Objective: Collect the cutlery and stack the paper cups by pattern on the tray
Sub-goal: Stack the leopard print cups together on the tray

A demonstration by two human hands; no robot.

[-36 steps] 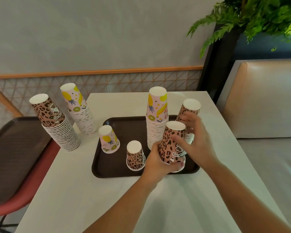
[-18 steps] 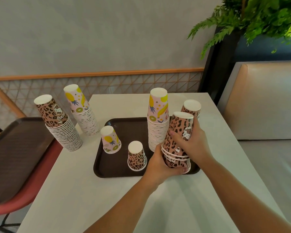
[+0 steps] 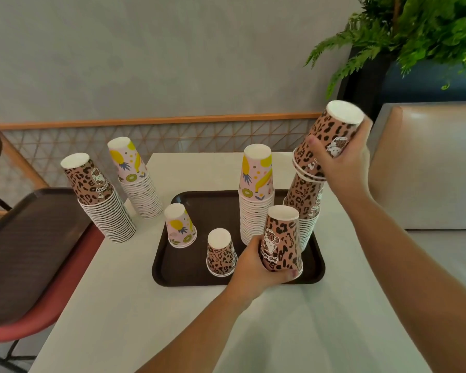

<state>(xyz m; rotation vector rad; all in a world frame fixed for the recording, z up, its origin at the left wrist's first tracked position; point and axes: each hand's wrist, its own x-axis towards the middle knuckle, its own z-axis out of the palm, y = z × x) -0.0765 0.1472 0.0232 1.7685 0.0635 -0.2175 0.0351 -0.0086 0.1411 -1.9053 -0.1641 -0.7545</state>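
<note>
Taking the brown tray on the white bench as the landmark: well left of it, off the tray, stand a tall leopard-print stack and, just behind that, a tall fruit-print stack. On the tray's left part sits a short fruit-print cup, and nearer the front edge a short leopard cup. Behind these, mid-tray, rises the tray's fruit stack.

At the tray's front right the left hand has its grip curled round a leopard cup that stands rim-down on the tray. At the back right corner is the tray's leopard stack. Above it the right hand grips a small nested bundle of leopard cups, tilted; its lower rims seem to hang just over the stack's top, though contact is hard to judge.

The step looks to be building the leopard pile. Next, the bundle needs levelling and centring over the stack, then sliding down squarely. No cutlery is visible.
</note>
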